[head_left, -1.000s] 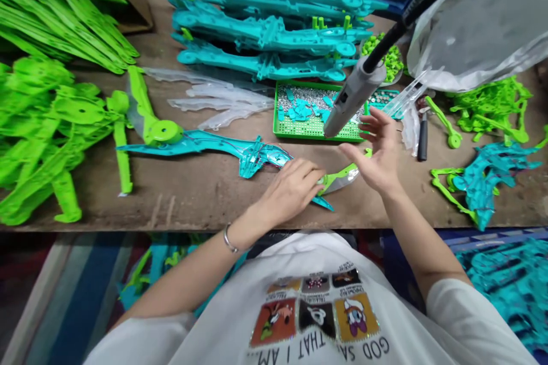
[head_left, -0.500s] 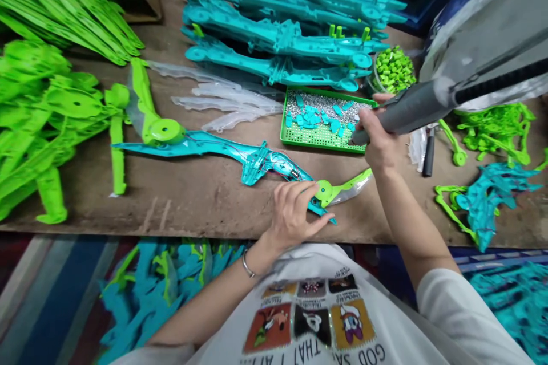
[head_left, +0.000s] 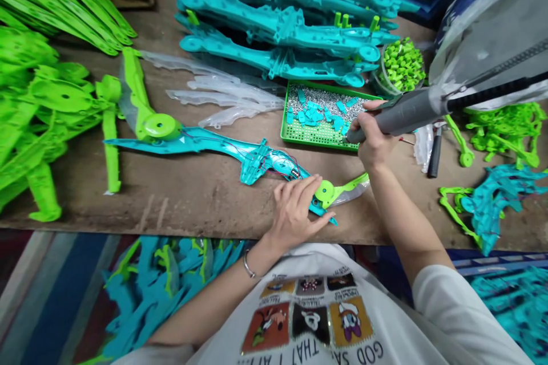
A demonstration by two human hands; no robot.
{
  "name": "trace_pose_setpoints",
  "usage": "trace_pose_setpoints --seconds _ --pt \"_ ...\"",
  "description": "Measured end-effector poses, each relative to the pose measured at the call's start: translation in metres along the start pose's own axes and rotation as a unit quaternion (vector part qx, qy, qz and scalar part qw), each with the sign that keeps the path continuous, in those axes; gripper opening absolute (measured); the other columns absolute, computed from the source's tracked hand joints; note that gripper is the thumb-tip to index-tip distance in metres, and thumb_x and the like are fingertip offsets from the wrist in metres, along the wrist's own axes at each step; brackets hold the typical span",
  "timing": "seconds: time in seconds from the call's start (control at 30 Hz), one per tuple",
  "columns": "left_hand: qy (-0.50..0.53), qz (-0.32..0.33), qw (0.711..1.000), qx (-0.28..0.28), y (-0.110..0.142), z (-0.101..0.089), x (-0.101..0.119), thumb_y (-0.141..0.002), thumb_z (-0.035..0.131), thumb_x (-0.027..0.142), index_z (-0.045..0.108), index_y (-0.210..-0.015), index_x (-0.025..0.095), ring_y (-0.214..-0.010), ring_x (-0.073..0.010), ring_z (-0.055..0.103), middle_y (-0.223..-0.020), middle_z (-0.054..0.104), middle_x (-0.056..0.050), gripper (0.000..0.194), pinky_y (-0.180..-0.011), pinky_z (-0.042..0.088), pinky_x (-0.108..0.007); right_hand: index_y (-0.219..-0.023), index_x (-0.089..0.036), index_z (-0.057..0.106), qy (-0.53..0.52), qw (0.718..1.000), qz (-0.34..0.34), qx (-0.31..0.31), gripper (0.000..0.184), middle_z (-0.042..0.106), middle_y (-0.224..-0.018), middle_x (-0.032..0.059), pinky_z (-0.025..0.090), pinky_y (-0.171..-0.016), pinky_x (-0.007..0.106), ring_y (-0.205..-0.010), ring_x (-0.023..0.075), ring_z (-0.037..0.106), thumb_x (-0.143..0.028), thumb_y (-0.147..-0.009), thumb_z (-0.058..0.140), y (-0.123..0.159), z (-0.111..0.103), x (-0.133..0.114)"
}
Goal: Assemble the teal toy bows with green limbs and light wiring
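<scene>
On the bench lies a blue toy bow shell (head_left: pixel 205 140) with its inside facing up, thin wires and a small dark part in it. Green limbs with clear blades sit at both ends, a left limb (head_left: pixel 158 124) and a right limb (head_left: pixel 329 193). My left hand (head_left: pixel 295 208) lies over the shell near its right end, fingers across it and thumb along the near side. My right hand (head_left: pixel 374 140) is wrapped round a grey electric screwdriver (head_left: pixel 406 114). Its front end is over the right part of a green tray (head_left: pixel 317 140) of small screws and blue pieces; the bit is not clearly visible.
Blue shells (head_left: pixel 274 28) are stacked at the back. Green parts (head_left: pixel 47 108) pile up on the left. A tub of green pieces (head_left: pixel 402 63), a black-handled tool (head_left: pixel 434 154) and a blue-green assembly (head_left: pixel 492 199) are on the right. Clear blades (head_left: pixel 226 100) lie left of the tray.
The view has shifted slightly. The screwdriver's front end has moved a little left and up over the tray. My left hand stays on the bow shell.
</scene>
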State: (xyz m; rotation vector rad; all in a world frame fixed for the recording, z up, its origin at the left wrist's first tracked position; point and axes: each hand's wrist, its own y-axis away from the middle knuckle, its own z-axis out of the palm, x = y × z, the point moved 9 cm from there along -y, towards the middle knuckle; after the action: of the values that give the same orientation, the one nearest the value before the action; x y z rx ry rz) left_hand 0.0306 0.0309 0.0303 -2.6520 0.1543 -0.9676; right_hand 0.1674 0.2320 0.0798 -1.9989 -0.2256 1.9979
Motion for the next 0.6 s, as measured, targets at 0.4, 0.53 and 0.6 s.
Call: trace_pose_setpoints --seconds 0.4,0.53,0.6 --pt "0.021 -0.048 0.998 -0.021 -0.011 0.01 0.009 -0.089 0.073 0.04 0.066 -0.13 0.024 -0.123 -0.0304 0.063 -0.136 0.072 -0.008 0.045 -0.111 0.026 -0.053 -0.094 -0.026 0.063 -0.032 0.998 -0.038 -0.042 0.024 0.053 -0.06 -0.0077 0.051 -0.052 0.03 -0.049 0.0128 0.057 -0.044 -0.083 0.074 0.014 -0.001 -0.057" --pt "0.025 -0.044 0.998 -0.022 -0.009 0.012 0.008 -0.09 0.07 0.044 0.063 -0.135 0.025 -0.123 -0.0307 0.062 -0.138 0.071 -0.009 0.05 -0.111 0.025 -0.053 -0.097 -0.027 0.064 -0.067 0.989 -0.016 -0.127 0.02 0.053 -0.058 -0.0082 0.049 -0.05 0.029 -0.045 0.0121 0.052 -0.039 -0.085 0.075 0.063 -0.007 -0.084" --pt "0.027 -0.046 0.998 -0.025 -0.009 0.013 0.007 -0.091 0.069 0.044 0.063 -0.136 0.025 -0.124 -0.0306 0.061 -0.139 0.07 -0.009 0.049 -0.111 0.025 -0.053 -0.102 -0.028 0.063 -0.049 0.985 -0.001 -0.162 0.022 0.054 -0.061 -0.0081 0.051 -0.051 0.029 -0.047 0.0125 0.054 -0.041 -0.087 0.073 0.088 -0.011 -0.083"
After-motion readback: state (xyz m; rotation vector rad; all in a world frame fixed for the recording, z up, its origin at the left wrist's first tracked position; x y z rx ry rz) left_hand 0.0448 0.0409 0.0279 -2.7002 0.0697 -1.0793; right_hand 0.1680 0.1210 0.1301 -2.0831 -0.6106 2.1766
